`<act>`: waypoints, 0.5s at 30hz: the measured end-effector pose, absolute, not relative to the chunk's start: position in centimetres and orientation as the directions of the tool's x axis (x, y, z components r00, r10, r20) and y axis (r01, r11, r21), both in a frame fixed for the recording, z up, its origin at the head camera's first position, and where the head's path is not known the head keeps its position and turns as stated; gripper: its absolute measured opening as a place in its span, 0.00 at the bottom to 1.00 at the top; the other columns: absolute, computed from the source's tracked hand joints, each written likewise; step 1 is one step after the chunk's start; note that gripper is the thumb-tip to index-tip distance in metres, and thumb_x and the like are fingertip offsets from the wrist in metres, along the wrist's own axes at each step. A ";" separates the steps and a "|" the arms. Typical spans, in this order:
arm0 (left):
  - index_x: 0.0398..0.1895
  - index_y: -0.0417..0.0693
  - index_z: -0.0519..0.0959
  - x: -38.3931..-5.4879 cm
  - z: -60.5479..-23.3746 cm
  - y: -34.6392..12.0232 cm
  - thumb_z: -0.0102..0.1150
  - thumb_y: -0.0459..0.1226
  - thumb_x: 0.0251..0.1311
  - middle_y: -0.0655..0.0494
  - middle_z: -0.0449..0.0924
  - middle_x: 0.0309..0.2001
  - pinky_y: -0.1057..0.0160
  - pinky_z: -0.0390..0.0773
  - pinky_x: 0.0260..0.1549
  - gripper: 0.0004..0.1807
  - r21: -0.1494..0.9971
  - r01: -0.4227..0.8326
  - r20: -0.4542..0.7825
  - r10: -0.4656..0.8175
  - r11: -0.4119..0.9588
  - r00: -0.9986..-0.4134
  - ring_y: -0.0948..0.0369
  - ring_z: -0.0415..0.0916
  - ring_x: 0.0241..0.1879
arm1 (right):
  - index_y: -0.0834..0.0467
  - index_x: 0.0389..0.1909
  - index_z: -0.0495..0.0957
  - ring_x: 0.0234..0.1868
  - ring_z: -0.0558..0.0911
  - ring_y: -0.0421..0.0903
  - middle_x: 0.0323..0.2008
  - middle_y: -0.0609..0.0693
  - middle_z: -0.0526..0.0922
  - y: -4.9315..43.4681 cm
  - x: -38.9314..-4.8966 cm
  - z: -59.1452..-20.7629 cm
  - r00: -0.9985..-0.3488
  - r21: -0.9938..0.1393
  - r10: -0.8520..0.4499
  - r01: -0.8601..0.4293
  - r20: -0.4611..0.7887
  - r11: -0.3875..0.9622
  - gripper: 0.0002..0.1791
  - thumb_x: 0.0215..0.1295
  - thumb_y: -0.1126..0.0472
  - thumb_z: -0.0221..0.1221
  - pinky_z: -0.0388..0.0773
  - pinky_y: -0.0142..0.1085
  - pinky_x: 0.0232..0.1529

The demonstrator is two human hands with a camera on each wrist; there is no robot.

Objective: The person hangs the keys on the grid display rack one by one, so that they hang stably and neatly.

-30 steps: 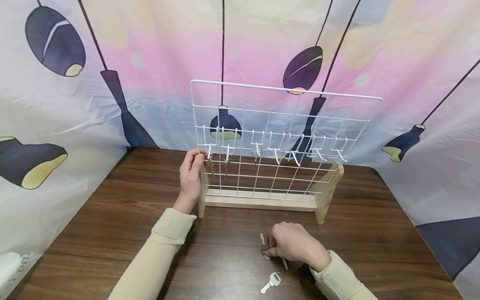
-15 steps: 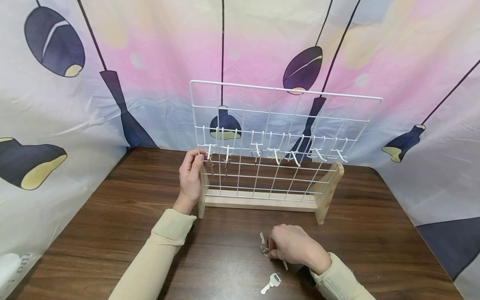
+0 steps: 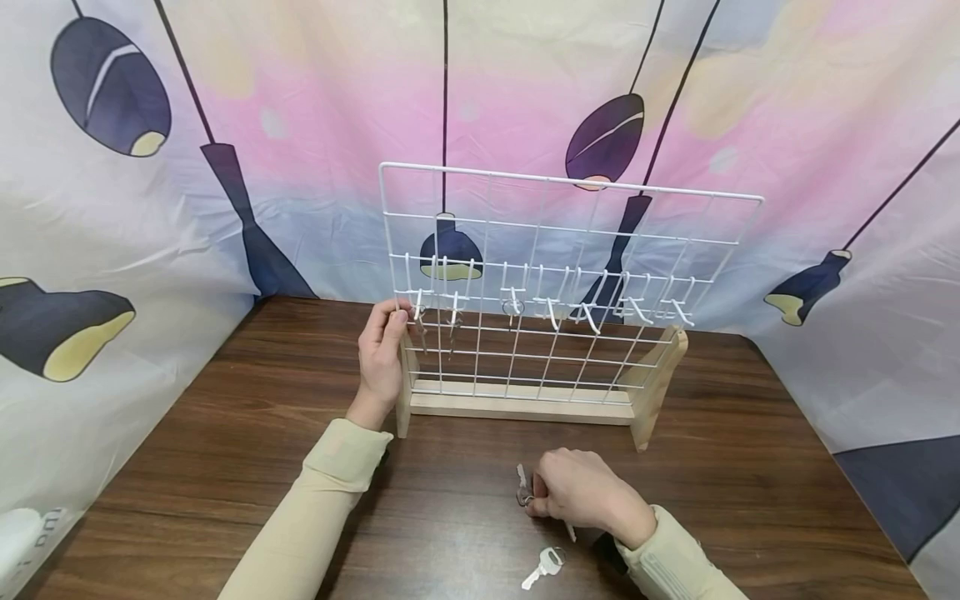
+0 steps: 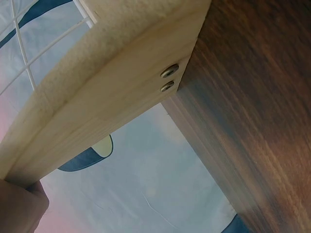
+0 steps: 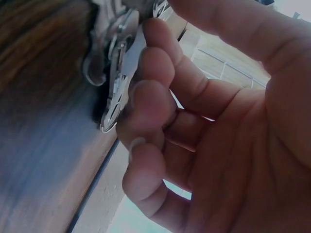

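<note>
My left hand [image 3: 382, 346] grips the wooden left upright [image 4: 112, 73] of a white wire grid rack [image 3: 573, 179], thumb in front. Low over the table, my right hand [image 3: 585, 492] has its fingers curled and pinches the ring of a silver key [image 3: 522, 478]. That key's blade points away from me. Another key [image 3: 571, 531] pokes out from under the palm, mostly hidden. Nearer to me a silver key [image 3: 543, 568] with a ring lies flat. In the right wrist view, blurred keys [image 5: 116, 63] overlap on the wood beside my fingertips.
White hooks line the grid's middle; keys hang on the left ones [image 3: 453, 321], and a ring [image 3: 513, 307] hangs on the third. Hooks to the right [image 3: 590, 317] carry nothing. A white object [image 3: 21, 542] stands at the table's left edge. Printed cloth surrounds the table [image 3: 225, 467].
My right hand has shifted slightly left, and the key at its fingertips has moved a little with it. The left hand keeps its grip on the rack. The near key lies still.
</note>
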State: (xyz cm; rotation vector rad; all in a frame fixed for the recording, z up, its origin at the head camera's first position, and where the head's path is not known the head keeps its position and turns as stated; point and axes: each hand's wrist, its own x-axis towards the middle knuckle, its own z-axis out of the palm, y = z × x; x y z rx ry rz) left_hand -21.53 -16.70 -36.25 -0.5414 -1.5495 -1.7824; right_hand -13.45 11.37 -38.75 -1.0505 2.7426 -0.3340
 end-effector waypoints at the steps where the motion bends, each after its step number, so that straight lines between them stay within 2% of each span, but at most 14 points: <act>1: 0.44 0.18 0.66 -21.5 -36.2 -16.7 0.41 0.31 0.73 0.55 0.74 0.39 0.66 0.74 0.38 0.15 0.678 0.735 0.709 -0.234 -0.033 -0.665 0.61 0.73 0.35 | 0.42 0.13 0.74 0.18 0.69 0.33 0.15 0.34 0.69 11.4 -13.5 -38.8 -0.732 -0.275 -0.675 -0.632 -0.092 0.724 0.16 0.52 0.48 0.70 0.69 0.35 0.19; 6: 0.44 0.21 0.68 -21.4 -36.1 -16.7 0.40 0.30 0.73 0.50 0.74 0.39 0.66 0.75 0.38 0.13 0.680 0.733 0.708 -0.236 -0.028 -0.666 0.62 0.73 0.35 | 0.42 0.14 0.74 0.18 0.69 0.33 0.16 0.34 0.70 11.3 -13.6 -38.9 -0.729 -0.287 -0.678 -0.633 -0.092 0.719 0.15 0.51 0.52 0.69 0.69 0.34 0.19; 10: 0.44 0.34 0.73 -21.2 -36.1 -16.7 0.40 0.29 0.73 0.42 0.73 0.39 0.66 0.75 0.38 0.10 0.680 0.732 0.706 -0.243 -0.029 -0.665 0.62 0.73 0.35 | 0.42 0.14 0.74 0.19 0.69 0.33 0.16 0.33 0.70 11.1 -13.7 -38.8 -0.723 -0.288 -0.686 -0.643 -0.080 0.710 0.13 0.49 0.56 0.69 0.69 0.34 0.20; 13: 0.44 0.40 0.75 -21.2 -36.1 -16.7 0.40 0.27 0.72 0.44 0.73 0.39 0.67 0.74 0.39 0.11 0.679 0.733 0.705 -0.241 -0.040 -0.667 0.62 0.73 0.36 | 0.43 0.15 0.74 0.19 0.69 0.33 0.17 0.34 0.70 10.9 -13.7 -38.8 -0.722 -0.284 -0.687 -0.644 -0.080 0.710 0.13 0.48 0.57 0.68 0.69 0.34 0.19; 15: 0.44 0.37 0.74 -21.3 -36.1 -16.7 0.39 0.27 0.72 0.48 0.73 0.40 0.67 0.74 0.39 0.11 0.679 0.733 0.707 -0.237 -0.041 -0.667 0.62 0.73 0.36 | 0.43 0.15 0.74 0.19 0.69 0.33 0.17 0.34 0.70 10.9 -13.7 -38.7 -0.723 -0.284 -0.686 -0.643 -0.081 0.711 0.13 0.48 0.58 0.68 0.68 0.34 0.19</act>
